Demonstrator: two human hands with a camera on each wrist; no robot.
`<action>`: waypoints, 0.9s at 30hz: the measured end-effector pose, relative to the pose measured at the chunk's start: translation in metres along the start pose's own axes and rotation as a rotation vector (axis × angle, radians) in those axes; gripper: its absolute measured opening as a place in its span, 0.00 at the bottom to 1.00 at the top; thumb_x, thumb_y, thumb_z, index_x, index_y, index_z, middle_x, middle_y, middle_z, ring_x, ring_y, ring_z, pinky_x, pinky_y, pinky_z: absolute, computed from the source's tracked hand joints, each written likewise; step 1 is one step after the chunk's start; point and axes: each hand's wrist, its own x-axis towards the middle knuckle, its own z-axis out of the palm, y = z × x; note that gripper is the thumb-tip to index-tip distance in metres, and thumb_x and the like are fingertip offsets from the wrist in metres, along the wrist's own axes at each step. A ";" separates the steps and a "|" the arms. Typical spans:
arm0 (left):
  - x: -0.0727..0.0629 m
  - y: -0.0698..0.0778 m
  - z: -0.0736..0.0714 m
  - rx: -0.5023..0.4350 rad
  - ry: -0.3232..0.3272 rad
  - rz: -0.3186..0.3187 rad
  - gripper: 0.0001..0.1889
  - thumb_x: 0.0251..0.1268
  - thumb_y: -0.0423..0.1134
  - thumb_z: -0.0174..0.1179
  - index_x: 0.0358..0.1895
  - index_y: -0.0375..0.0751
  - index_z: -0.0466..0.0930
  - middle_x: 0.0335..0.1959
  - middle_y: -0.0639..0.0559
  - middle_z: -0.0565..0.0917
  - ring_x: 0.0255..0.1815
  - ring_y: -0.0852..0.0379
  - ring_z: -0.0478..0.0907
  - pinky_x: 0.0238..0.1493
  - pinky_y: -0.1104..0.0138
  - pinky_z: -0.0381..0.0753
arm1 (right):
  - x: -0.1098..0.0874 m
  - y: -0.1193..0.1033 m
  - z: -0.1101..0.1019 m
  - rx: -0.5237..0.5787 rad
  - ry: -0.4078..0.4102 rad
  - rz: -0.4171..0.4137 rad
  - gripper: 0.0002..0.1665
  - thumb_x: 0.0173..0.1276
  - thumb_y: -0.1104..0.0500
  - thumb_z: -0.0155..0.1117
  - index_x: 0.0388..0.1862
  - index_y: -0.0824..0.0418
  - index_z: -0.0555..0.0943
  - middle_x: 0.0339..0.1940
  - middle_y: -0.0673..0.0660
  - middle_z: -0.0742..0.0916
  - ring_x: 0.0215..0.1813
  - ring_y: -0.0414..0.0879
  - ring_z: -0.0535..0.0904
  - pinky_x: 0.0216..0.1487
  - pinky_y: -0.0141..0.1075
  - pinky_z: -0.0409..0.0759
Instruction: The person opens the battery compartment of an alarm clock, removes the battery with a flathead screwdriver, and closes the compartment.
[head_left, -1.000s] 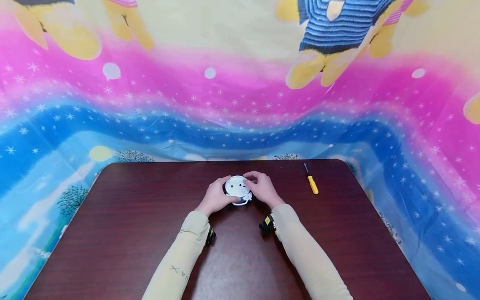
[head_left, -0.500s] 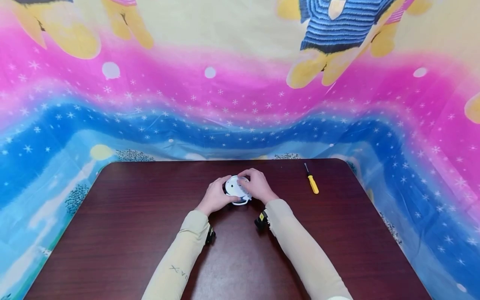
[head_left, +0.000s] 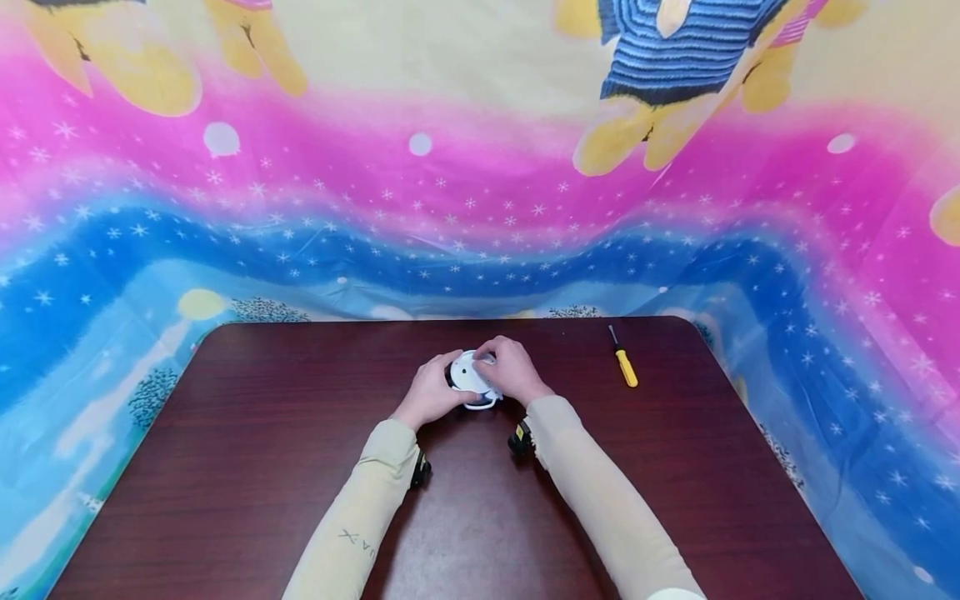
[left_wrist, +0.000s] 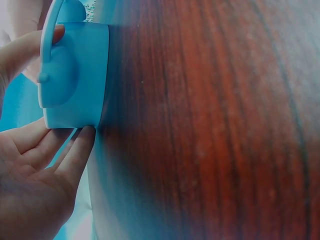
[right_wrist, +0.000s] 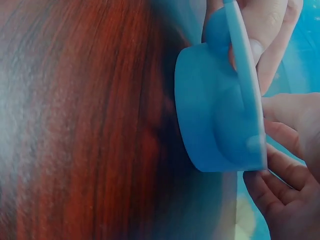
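Note:
A small round alarm clock lies flat on the table with its white, dotted back upward. In both wrist views its side looks blue, with rounded lumps and a curved handle towards the person. My left hand grips the clock from the left, thumb at the near side by the handle and fingers around the far-left side. My right hand curls over the right part of the back, thumb and fingers pinching there. Whatever small part lies beneath these fingertips is hidden.
Right of the hands, a yellow-handled screwdriver lies on the dark wooden table, its shaft pointing away. A patterned cloth hangs behind the table and along its sides.
My right hand has shifted slightly left over the clock's back, covering dark dots visible a second ago. My left hand and the clock stay in place. The screwdriver has not moved.

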 end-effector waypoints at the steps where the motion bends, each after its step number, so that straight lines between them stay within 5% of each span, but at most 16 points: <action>1: 0.000 0.000 0.000 -0.001 -0.001 -0.004 0.46 0.51 0.47 0.80 0.74 0.35 0.70 0.66 0.41 0.76 0.63 0.44 0.74 0.62 0.53 0.73 | 0.000 -0.001 0.000 -0.029 0.000 -0.011 0.07 0.71 0.55 0.69 0.42 0.56 0.90 0.48 0.54 0.84 0.55 0.51 0.76 0.58 0.43 0.76; 9: -0.001 -0.001 0.002 -0.004 0.001 -0.010 0.46 0.51 0.47 0.80 0.74 0.36 0.70 0.65 0.41 0.76 0.63 0.43 0.73 0.62 0.52 0.73 | 0.001 -0.008 -0.006 -0.157 -0.029 -0.095 0.08 0.70 0.57 0.69 0.43 0.60 0.89 0.40 0.55 0.79 0.46 0.50 0.71 0.51 0.42 0.74; 21: 0.000 -0.001 0.002 0.000 -0.004 -0.005 0.46 0.51 0.47 0.80 0.73 0.36 0.70 0.66 0.41 0.76 0.64 0.42 0.73 0.63 0.52 0.73 | 0.005 0.000 -0.006 0.018 -0.119 0.010 0.06 0.73 0.55 0.68 0.43 0.56 0.85 0.39 0.53 0.78 0.41 0.48 0.73 0.46 0.40 0.75; 27: 0.001 -0.004 0.002 0.000 0.014 0.018 0.46 0.50 0.47 0.80 0.72 0.35 0.71 0.65 0.40 0.77 0.63 0.43 0.73 0.63 0.52 0.72 | 0.009 -0.001 -0.005 0.017 -0.119 0.018 0.05 0.73 0.56 0.69 0.41 0.56 0.84 0.39 0.55 0.78 0.40 0.48 0.73 0.46 0.41 0.74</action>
